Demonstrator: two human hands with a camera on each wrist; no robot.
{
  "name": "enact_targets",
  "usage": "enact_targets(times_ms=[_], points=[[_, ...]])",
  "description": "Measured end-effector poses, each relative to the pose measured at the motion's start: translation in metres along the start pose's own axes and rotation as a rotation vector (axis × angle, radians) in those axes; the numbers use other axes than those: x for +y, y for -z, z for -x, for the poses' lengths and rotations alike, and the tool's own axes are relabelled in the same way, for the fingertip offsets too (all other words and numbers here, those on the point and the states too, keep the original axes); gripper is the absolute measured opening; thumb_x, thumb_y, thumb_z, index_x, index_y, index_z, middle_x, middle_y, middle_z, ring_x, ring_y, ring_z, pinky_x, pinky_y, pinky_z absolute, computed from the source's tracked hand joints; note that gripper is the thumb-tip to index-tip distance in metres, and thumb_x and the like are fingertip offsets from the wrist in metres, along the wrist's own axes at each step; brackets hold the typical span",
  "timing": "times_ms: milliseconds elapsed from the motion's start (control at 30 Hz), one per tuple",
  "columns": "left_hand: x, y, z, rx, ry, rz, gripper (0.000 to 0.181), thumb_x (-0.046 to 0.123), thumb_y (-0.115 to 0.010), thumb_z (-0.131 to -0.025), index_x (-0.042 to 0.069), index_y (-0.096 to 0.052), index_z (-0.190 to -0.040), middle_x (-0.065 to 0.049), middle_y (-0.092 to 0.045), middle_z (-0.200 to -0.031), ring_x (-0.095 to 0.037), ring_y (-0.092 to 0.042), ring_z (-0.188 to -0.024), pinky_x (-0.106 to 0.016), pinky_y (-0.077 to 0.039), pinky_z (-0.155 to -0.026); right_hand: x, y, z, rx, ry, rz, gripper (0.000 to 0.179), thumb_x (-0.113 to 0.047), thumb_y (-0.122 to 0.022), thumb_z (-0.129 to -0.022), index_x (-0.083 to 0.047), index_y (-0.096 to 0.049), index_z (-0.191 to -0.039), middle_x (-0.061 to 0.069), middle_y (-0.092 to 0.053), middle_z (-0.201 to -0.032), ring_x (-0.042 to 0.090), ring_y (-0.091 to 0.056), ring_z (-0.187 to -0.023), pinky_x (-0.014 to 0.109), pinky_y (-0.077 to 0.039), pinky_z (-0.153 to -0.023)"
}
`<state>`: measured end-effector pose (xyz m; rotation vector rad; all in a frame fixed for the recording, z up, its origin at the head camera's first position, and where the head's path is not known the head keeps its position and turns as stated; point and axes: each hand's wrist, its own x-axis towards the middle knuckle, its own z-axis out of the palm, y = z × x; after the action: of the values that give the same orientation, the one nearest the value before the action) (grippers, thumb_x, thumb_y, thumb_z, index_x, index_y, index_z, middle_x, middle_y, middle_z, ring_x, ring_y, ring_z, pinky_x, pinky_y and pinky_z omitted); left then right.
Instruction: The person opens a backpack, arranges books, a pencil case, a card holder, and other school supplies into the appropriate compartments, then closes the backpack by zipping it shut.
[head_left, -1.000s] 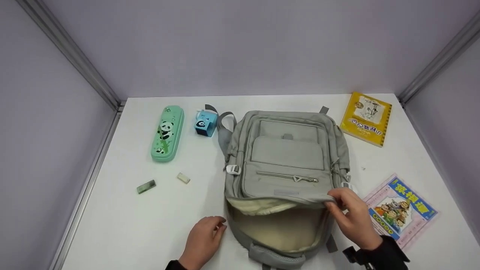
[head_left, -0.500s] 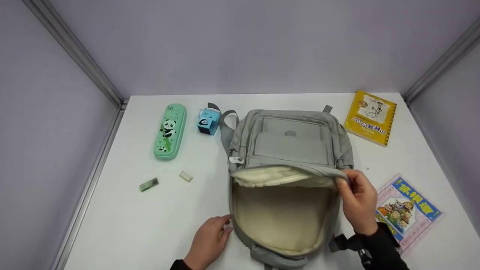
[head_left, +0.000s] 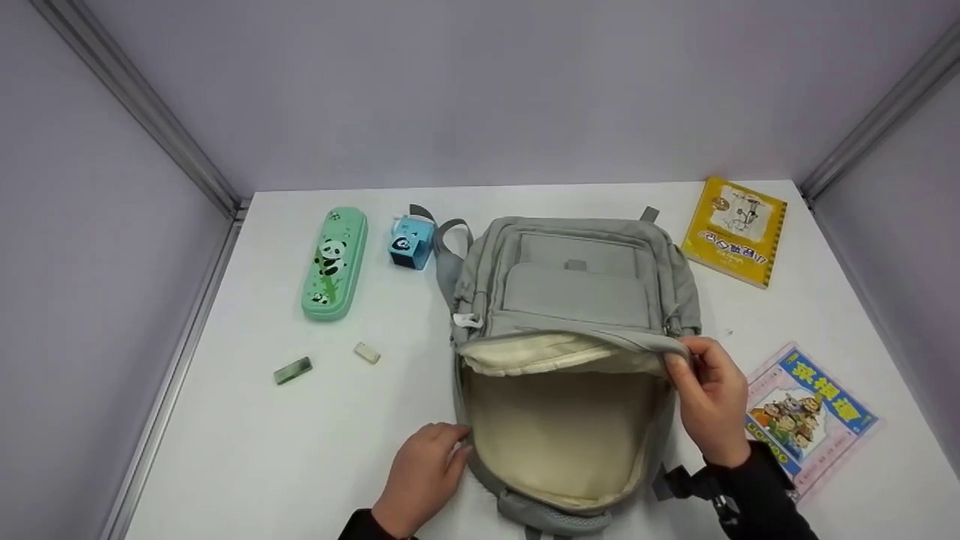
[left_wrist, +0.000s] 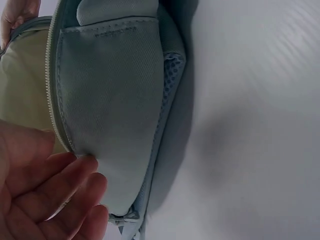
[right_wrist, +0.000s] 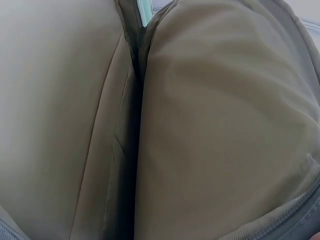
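Observation:
A grey backpack [head_left: 577, 292] lies on the table with its main compartment unzipped and its cream lining [head_left: 562, 427] showing. My right hand [head_left: 712, 397] pinches the edge of the front flap at its right corner and holds it folded back. In the right wrist view the lining [right_wrist: 220, 125] fills most of the picture, and only a sliver of that hand shows. At the bag's lower left side, my left hand [head_left: 424, 472] pinches the zippered rim of the opening. The left wrist view has these fingers [left_wrist: 75, 200] against the grey side panel [left_wrist: 110, 100].
To the left lie a green panda pencil case [head_left: 335, 264], a blue panda pencil sharpener [head_left: 412, 241], a small green block [head_left: 292, 370] and a whitish eraser-like block [head_left: 367, 353]. On the right are a yellow spiral-edged book [head_left: 735, 232] and a pink-and-blue booklet [head_left: 814, 420].
My right hand has lifted the front flap up and away, widening the opening, then stayed there. My left hand has shifted slightly right onto the bag's rim.

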<state>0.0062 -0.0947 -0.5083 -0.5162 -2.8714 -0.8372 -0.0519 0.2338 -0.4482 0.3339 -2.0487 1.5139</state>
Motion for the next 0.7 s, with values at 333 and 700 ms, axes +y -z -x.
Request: enact_targets(times_ms=[333,700], points=[[0.018,-0.007,-0.005,0.069,-0.158,-0.029,0.014,0.013,-0.075,-0.088,0.009,-0.073,-0.101,0.000,-0.069,-0.090,-0.014,-0.065,-0.082,-0.028,-0.053,-0.073,0.000,0.003,0.002,-0.027,0.015,0.016,0.013,0.021,-0.054,-0.088,0.015,-0.059,-0.098,-0.010,-0.054,-0.078,0.003,-0.044,-0.061,0.019,-0.035,-0.059],[0.018,0.011,-0.030,0.478,-0.174,-0.012,0.044,0.000,-0.082,-0.075,0.001,-0.066,-0.116,-0.011,-0.064,-0.106,-0.019,-0.065,-0.093,-0.028,-0.054,-0.077,0.003,0.007,0.006,-0.077,-0.002,0.044,0.015,0.022,-0.055,-0.087,0.012,-0.059,-0.097,-0.004,-0.049,-0.075,0.005,-0.040,-0.060,0.023,-0.032,-0.058]])
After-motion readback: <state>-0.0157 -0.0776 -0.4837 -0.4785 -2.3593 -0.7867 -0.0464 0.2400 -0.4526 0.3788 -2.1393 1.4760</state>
